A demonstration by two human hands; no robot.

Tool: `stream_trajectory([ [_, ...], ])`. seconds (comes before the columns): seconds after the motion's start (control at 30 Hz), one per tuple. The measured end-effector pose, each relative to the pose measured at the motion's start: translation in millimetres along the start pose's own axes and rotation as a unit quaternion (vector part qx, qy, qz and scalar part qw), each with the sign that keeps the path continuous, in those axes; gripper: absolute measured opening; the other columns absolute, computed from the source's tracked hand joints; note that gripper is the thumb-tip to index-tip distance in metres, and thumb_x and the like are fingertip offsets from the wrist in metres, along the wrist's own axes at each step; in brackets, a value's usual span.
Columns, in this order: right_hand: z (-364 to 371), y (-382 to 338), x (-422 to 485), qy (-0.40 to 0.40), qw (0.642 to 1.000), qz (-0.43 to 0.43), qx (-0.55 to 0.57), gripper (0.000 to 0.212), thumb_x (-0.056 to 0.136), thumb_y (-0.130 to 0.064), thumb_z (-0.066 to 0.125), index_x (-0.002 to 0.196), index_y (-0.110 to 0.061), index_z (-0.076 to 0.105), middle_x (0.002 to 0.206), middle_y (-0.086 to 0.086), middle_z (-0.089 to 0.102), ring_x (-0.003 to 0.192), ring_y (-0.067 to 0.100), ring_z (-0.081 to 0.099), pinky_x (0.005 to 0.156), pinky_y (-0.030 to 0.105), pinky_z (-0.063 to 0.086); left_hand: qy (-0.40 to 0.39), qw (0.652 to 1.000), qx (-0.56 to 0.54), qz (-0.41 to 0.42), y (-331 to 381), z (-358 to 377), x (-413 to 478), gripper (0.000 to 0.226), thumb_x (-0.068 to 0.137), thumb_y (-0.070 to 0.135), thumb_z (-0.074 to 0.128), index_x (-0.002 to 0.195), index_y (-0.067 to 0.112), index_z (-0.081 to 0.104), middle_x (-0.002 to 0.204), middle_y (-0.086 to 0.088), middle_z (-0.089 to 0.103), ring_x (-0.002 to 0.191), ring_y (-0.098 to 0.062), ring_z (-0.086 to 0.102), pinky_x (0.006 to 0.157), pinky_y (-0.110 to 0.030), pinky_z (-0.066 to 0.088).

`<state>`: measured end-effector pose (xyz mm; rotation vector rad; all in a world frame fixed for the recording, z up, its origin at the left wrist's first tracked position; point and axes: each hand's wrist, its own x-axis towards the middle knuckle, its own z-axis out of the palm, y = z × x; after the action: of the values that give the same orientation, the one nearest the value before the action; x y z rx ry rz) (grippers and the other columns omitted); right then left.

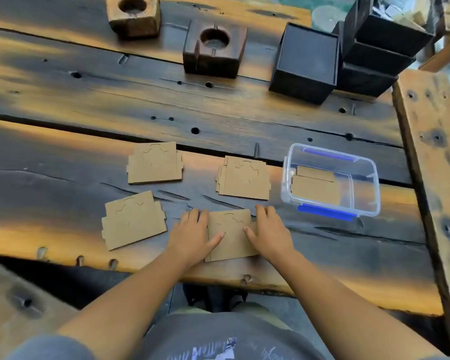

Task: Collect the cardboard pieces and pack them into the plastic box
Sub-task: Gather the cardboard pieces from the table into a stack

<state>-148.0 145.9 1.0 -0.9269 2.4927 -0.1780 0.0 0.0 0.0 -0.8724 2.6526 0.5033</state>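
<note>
Several flat brown cardboard pieces lie on the dark wooden table. One cardboard piece [231,236] is near the front edge, and both hands grip it by its sides: my left hand [192,233] on its left edge, my right hand [269,231] on its right edge, thumbs resting on top. Other pieces lie at the front left [133,223], the back left [155,162] and as a small stack in the middle [244,178]. The clear plastic box [369,193] with blue clips stands to the right, open, with cardboard [315,187] inside.
Two wooden blocks with round holes [133,16] [215,49] stand at the back. Black square boxes [305,62] sit at the back right. A raised wooden beam [431,165] borders the table's right side. The table's front edge runs just below my hands.
</note>
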Motion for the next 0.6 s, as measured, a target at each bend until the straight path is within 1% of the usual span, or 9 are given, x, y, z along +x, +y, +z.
stream_trajectory([
  [0.1, -1.7, 11.7, 4.7, -0.004, 0.999, 0.042, 0.016, 0.054, 0.088, -0.045, 0.058, 0.129, -0.015, 0.040, 0.121, 0.009, 0.046, 0.111, 0.031, 0.054, 0.076, 0.043, 0.052, -0.026, 0.997, -0.050, -0.053, 13.4, 11.7, 0.8, 0.074, 0.086, 0.071, 0.040, 0.137, 0.016, 0.041, 0.129, -0.006, 0.051, 0.119, -0.027, 0.051, 0.090, -0.042, 0.051],
  [0.17, 2.9, 16.3, 4.8, -0.024, 0.998, 0.055, 0.027, 0.052, 0.087, -0.045, 0.058, 0.125, -0.013, 0.042, 0.119, 0.010, 0.047, 0.109, 0.033, 0.055, 0.074, 0.041, 0.049, -0.041, 0.991, -0.087, -0.089, 20.8, 17.4, -2.3, 0.075, 0.084, 0.072, 0.043, 0.134, 0.017, 0.039, 0.126, -0.008, 0.050, 0.117, -0.030, 0.053, 0.089, -0.044, 0.051],
  [0.23, 7.2, 19.6, 4.6, -0.046, 0.996, 0.062, 0.041, 0.048, 0.087, -0.045, 0.058, 0.119, -0.013, 0.043, 0.118, 0.011, 0.050, 0.106, 0.035, 0.058, 0.072, 0.040, 0.047, -0.036, 0.979, -0.143, -0.141, 28.6, 20.9, -3.1, 0.077, 0.082, 0.070, 0.050, 0.135, 0.016, 0.037, 0.126, -0.009, 0.049, 0.119, -0.032, 0.052, 0.092, -0.045, 0.050],
  [0.27, 9.3, 21.4, 4.5, -0.057, 0.995, 0.063, 0.048, 0.046, 0.087, -0.046, 0.058, 0.116, -0.013, 0.043, 0.118, 0.011, 0.052, 0.105, 0.035, 0.059, 0.072, 0.040, 0.045, -0.028, 0.971, -0.169, -0.165, 31.4, 22.4, -3.1, 0.076, 0.081, 0.067, 0.055, 0.135, 0.016, 0.038, 0.127, -0.010, 0.049, 0.119, -0.032, 0.052, 0.092, -0.045, 0.050],
  [0.37, 14.9, 23.6, 3.7, -0.070, 0.993, 0.062, 0.067, 0.046, 0.087, -0.044, 0.061, 0.115, -0.013, 0.043, 0.119, 0.011, 0.053, 0.104, 0.033, 0.059, 0.072, 0.039, 0.045, -0.014, 0.950, -0.217, -0.224, 39.2, 26.9, -2.6, 0.061, 0.082, 0.051, 0.066, 0.124, 0.014, 0.042, 0.125, -0.011, 0.050, 0.117, -0.033, 0.053, 0.090, -0.044, 0.049],
  [0.43, 18.0, 23.1, 4.3, -0.076, 0.991, 0.064, 0.085, 0.046, 0.087, -0.041, 0.064, 0.117, -0.012, 0.044, 0.121, 0.011, 0.052, 0.106, 0.033, 0.058, 0.077, 0.039, 0.046, -0.019, 0.926, -0.268, -0.266, 42.2, 30.5, 0.8, 0.053, 0.083, 0.038, 0.070, 0.121, 0.011, 0.045, 0.124, -0.013, 0.053, 0.114, -0.034, 0.055, 0.088, -0.040, 0.048],
  [0.5, 19.5, 22.4, 6.9, -0.087, 0.988, 0.070, 0.106, 0.046, 0.087, -0.038, 0.065, 0.118, -0.010, 0.045, 0.123, 0.012, 0.052, 0.108, 0.034, 0.057, 0.082, 0.039, 0.046, -0.018, 0.898, -0.318, -0.303, 43.3, 32.7, 4.1, 0.045, 0.082, 0.028, 0.071, 0.115, 0.010, 0.047, 0.120, -0.016, 0.056, 0.107, -0.034, 0.057, 0.082, -0.036, 0.047],
  [0.57, 19.7, 23.4, 12.1, -0.093, 0.984, 0.084, 0.126, 0.042, 0.087, -0.034, 0.064, 0.115, -0.009, 0.047, 0.123, 0.013, 0.053, 0.108, 0.034, 0.056, 0.081, 0.038, 0.044, -0.019, 0.871, -0.365, -0.328, 41.0, 33.4, 6.9, 0.031, 0.081, 0.020, 0.070, 0.101, 0.013, 0.048, 0.113, -0.015, 0.060, 0.098, -0.032, 0.059, 0.076, -0.035, 0.049],
  [0.6, 19.1, 24.6, 14.9, -0.097, 0.982, 0.091, 0.135, 0.039, 0.088, -0.033, 0.063, 0.113, -0.008, 0.048, 0.122, 0.014, 0.055, 0.107, 0.034, 0.056, 0.080, 0.037, 0.043, -0.021, 0.851, -0.399, -0.342, 38.7, 33.4, 8.1, 0.024, 0.081, 0.016, 0.070, 0.092, 0.014, 0.049, 0.108, -0.016, 0.063, 0.096, -0.033, 0.062, 0.075, -0.038, 0.053],
])
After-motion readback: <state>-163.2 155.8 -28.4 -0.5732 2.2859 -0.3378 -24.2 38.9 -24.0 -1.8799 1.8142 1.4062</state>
